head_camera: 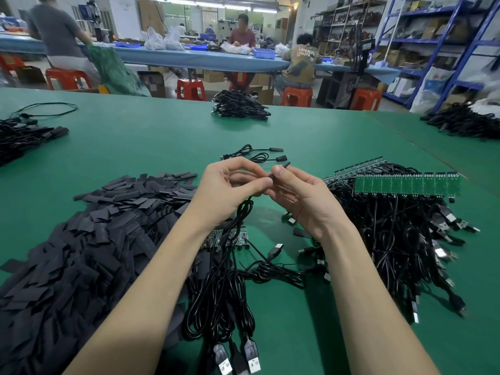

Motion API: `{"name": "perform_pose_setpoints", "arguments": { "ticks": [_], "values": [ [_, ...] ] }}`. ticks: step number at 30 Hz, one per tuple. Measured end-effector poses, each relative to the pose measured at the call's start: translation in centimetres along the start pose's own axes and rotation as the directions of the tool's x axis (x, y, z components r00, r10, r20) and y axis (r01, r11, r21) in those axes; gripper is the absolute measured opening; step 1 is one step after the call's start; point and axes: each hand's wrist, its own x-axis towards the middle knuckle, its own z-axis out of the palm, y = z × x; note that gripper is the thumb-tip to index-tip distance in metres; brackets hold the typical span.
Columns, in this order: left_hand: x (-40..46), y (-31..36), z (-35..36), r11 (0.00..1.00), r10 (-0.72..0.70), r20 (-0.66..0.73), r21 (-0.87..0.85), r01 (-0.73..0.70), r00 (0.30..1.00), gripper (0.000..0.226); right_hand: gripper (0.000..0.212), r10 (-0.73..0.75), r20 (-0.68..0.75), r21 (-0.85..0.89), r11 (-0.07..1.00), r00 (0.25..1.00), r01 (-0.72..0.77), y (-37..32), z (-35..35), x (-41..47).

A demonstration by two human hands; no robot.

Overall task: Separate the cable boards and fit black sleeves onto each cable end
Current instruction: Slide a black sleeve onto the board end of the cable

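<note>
Green tabletop (140, 136), workshop. Left hand (227, 190) pinches cable (242, 212), right hand (300, 196) pinches black sleeve (284, 165): sleeving step. Next probably: push sleeve fully on.

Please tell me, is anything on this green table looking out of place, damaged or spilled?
Nothing looks damaged or spilled. One black sleeve lies alone on the green table, apart from the big sleeve pile. Otherwise the left hand and right hand hold a cable end between them.
</note>
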Motion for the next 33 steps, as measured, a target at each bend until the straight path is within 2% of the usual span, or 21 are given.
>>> {"name": "perform_pose_setpoints", "arguments": {
  "ticks": [3,7,13,19,25,28,31,33],
  "values": [
    [-0.1,-0.1,0.2,0.998,-0.05,-0.013,-0.047,0.05,0.999,0.014,0.04,-0.122,-0.05,0.016,0.992,0.991,0.123,0.1,0.3,0.0],
    [-0.2,0.0,0.5,0.993,-0.077,-0.031,-0.087,0.075,0.997,0.012,0.032,-0.223,-0.072,0.076,0.971,0.972,0.228,0.1,0.7,-0.1],
    [-0.3,0.1,0.4,0.993,-0.077,-0.059,-0.091,0.071,0.995,0.015,0.029,-0.222,-0.124,0.057,0.971,0.967,0.231,0.4,1.2,0.0],
    [-0.3,0.3,0.3,0.994,-0.083,-0.063,-0.083,0.077,0.995,0.017,0.012,-0.242,-0.155,0.038,0.967,0.958,0.25,0.8,1.2,-0.1],
    [-0.1,0.6,0.1,0.995,-0.091,-0.07,-0.056,0.087,0.993,0.014,0.01,-0.24,-0.167,0.073,0.964,0.956,0.255,1.2,1.5,0.2],
    [-0.1,0.3,0.1,0.995,-0.097,-0.118,-0.004,0.097,0.988,0.011,0.019,-0.207,-0.146,0.016,0.977,0.968,0.211,1.3,1.0,0.4],
    [0.1,-0.1,-0.1,0.994,-0.091,-0.173,0.038,0.099,0.981,0.009,0.037,-0.071,-0.118,-0.079,0.995,0.991,0.062,1.5,0.4,0.7],
    [0.2,-0.3,-0.3,0.993,-0.082,-0.181,0.069,0.096,0.98,0.009,0.034,0.027,-0.078,-0.165,0.986,0.997,-0.04,1.2,0.0,0.7]
  ]
}}
